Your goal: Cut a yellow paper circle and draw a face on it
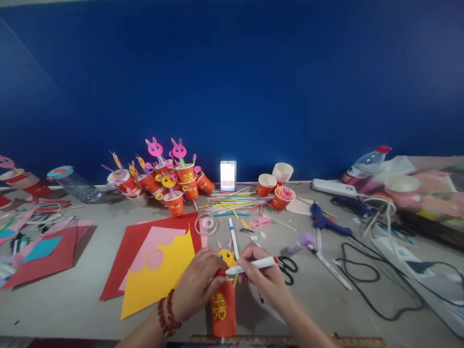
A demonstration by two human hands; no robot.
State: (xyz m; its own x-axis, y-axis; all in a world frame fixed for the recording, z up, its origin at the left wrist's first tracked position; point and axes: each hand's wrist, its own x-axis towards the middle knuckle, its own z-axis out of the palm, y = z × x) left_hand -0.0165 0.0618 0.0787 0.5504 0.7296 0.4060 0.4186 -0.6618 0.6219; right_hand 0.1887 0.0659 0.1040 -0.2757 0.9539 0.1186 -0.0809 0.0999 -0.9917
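Note:
My right hand pinches a white marker pen with a red end, its tip pointing left. Against that tip, my left hand grips a small red marker cap between thumb and fingers. Whether cap and pen touch is hard to make out. Just below both hands is a red paper cup with gold characters. A yellow paper bunny head with pink ears shows behind the fingers, partly covered by them. Another white pen with a blue end lies beyond.
Yellow, pink and red paper sheets lie left. Finished bunny cups crowd the back left. Black scissors, a purple glue stick and a blue glue gun with a trailing cord lie right. Coloured sticks lie behind.

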